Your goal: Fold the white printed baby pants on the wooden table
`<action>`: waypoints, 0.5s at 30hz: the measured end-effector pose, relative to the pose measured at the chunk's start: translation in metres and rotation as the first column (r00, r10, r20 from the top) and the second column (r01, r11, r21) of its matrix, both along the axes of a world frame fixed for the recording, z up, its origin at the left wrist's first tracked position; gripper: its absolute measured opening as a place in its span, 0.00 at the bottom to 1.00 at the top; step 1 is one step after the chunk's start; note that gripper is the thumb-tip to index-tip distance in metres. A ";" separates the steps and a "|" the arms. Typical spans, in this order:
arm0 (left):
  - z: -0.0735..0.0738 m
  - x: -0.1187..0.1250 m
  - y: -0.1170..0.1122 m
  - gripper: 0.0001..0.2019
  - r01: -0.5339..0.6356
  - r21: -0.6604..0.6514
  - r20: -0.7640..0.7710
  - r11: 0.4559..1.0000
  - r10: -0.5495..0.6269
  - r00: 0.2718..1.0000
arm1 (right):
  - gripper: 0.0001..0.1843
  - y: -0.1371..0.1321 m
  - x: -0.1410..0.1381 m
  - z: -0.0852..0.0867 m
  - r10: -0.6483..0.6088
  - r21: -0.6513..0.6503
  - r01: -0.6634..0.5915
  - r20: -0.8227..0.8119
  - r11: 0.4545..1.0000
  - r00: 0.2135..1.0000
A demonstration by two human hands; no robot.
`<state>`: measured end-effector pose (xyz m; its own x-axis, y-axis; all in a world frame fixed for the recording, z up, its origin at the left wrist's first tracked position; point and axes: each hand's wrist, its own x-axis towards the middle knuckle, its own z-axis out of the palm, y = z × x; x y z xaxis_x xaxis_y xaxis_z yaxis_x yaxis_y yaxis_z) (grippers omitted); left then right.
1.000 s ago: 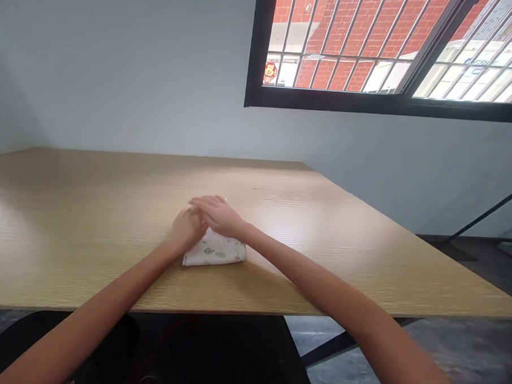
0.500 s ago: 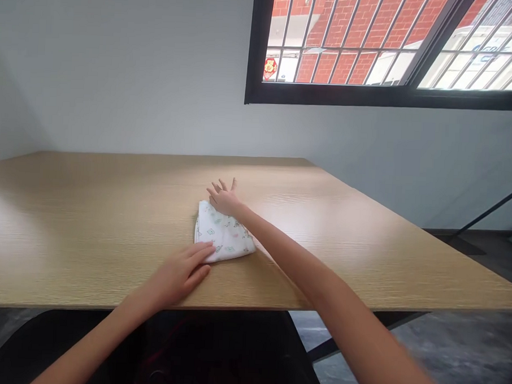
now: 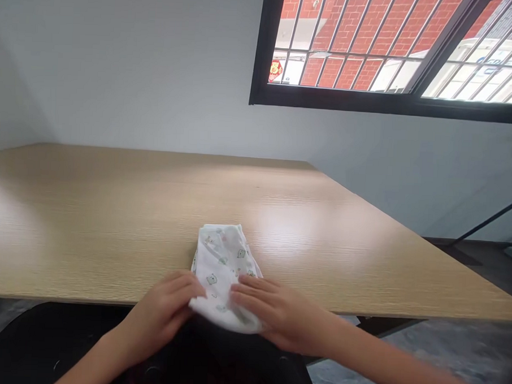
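Observation:
A folded white cloth (image 3: pixel 224 258) with small printed figures lies at the table's front edge, its near end hanging past the edge. My left hand (image 3: pixel 168 307) is closed on the cloth's near left corner, fingertips on top. On the right side, my right hand (image 3: pixel 280 309) grips the near part, its fingers together over the top and its thumb hidden beneath. Whether the cloth is a garment or a plain cloth cannot be told from its folds.
The wooden table (image 3: pixel 110 219) stretches back to a pale wall (image 3: pixel 117 67). A barred window (image 3: pixel 351 49) is at the upper right. Below the front edge, dark fabric (image 3: pixel 84 331) covers my lap.
The cloth has come toward me, so its near end overhangs the edge. My right hand has moved back from its far side to its near right; my left hand has come nearer too.

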<state>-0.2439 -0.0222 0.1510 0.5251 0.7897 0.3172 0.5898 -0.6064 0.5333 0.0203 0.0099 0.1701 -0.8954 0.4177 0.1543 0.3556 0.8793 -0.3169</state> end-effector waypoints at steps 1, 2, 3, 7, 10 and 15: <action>0.005 0.001 0.010 0.12 -0.055 -0.080 0.055 0.995 0.060 0.997 | 0.24 0.007 -0.002 0.004 -0.048 -0.066 0.044 -0.055 0.997 0.997; 0.011 0.003 0.022 0.13 -0.127 -0.165 0.099 0.978 0.144 0.985 | 0.19 0.018 -0.005 0.008 -0.131 -0.142 0.114 -0.112 0.983 0.985; 0.015 0.005 0.037 0.16 -0.202 -0.240 0.125 0.950 0.236 0.964 | 0.15 0.031 -0.010 0.012 -0.237 -0.213 0.200 -0.167 0.956 0.957; 0.014 0.009 0.086 0.20 -0.452 -0.297 0.014 0.841 0.478 0.878 | 0.19 0.089 -0.029 0.014 -0.578 -0.386 0.469 -0.241 0.794 0.780; 0.008 0.012 0.097 0.19 -0.560 -0.209 -0.049 0.802 0.563 0.825 | 0.22 0.105 -0.039 0.007 -0.612 -0.307 0.556 -0.127 0.773 0.780; 0.011 0.034 0.100 0.24 -0.460 0.219 -0.132 0.861 0.493 0.860 | 0.22 0.086 -0.062 -0.002 -0.495 0.105 0.521 -0.202 0.847 0.845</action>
<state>-0.2095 0.0774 0.1617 0.1587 0.8978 0.4108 0.9041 -0.2993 0.3050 -0.0412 0.0963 0.1679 -0.5203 0.7673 0.3749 0.7211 0.6299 -0.2885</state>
